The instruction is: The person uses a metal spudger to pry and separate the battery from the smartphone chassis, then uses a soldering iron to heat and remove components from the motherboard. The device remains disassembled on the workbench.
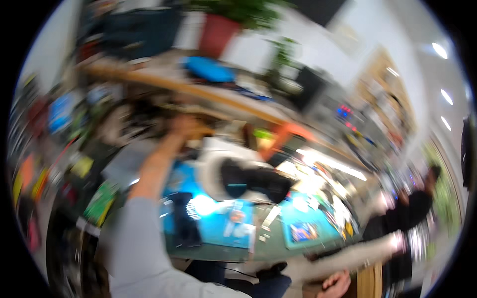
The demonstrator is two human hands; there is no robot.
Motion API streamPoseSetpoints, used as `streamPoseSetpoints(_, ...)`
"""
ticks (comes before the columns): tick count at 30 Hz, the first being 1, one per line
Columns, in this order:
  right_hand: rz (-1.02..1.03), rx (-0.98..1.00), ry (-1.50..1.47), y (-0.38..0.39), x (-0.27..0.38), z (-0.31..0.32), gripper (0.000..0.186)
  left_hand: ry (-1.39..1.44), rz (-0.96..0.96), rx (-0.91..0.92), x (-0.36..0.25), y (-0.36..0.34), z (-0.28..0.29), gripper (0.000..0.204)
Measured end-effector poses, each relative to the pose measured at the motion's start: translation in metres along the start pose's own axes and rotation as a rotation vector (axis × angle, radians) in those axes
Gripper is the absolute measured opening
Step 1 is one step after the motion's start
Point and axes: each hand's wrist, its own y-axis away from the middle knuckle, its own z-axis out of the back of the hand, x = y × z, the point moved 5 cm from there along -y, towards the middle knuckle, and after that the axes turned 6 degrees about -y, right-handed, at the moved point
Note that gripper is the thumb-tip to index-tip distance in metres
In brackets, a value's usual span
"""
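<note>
My left arm stretches forward over the left side of the workbench. My left hand (183, 125) is under the front edge of the shelf, among dark clutter; its fingers are smeared, so any grip is hidden. Right of that forearm stands a white microscope (209, 171) with black eyepieces (258, 185), over a blue mat (238, 243) with small parts and a bright light. Low at the right, away from the bench, my right hand (338, 285) has loosely curled fingers with nothing visible in them.
Above the bench runs a wooden-edged shelf (198, 90) with a potted plant (216, 36) and a blue object (211, 69). A second blue mat (318, 236) holds tools and parts. Packed clutter lines the left. A person in black (410, 211) is at the right.
</note>
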Motion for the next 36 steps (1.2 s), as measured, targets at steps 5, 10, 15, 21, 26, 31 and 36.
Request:
streamPoseSetpoints(5,0.068,-0.153,-0.021,0.009,-0.008,0.020,0.023,-0.005,-0.203,-0.230,0.040,-0.042,-0.029,0.028)
streamPoseSetpoints(10,0.038,-0.200,-0.049,0.015,-0.009,0.045,0.023,-0.169,-0.432,-0.595,0.047,-0.062,-0.008,0.041)
streamPoseSetpoints(15,0.011,-0.262,-0.046,0.008,-0.014,0.049,0.023,-0.012,-0.504,-1.004,0.083,-0.078,0.004,0.063)
streamPoseSetpoints(21,-0.084,-0.257,0.013,-0.023,-0.006,0.059,0.026,0.059,-0.084,-0.537,0.034,-0.051,-0.023,0.028)
streamPoseSetpoints(26,-0.016,-0.191,0.139,-0.024,0.013,0.021,0.043,0.030,0.178,-0.398,0.000,0.000,0.021,0.010)
streamPoseSetpoints(31,0.016,-0.106,0.129,-0.025,0.018,-0.008,0.040,0.029,0.280,-0.264,0.001,-0.007,0.045,0.012)
streamPoseSetpoints(36,-0.004,-0.132,0.146,-0.011,0.011,-0.025,0.037,-0.020,0.224,-0.212,0.001,-0.002,0.032,0.015)
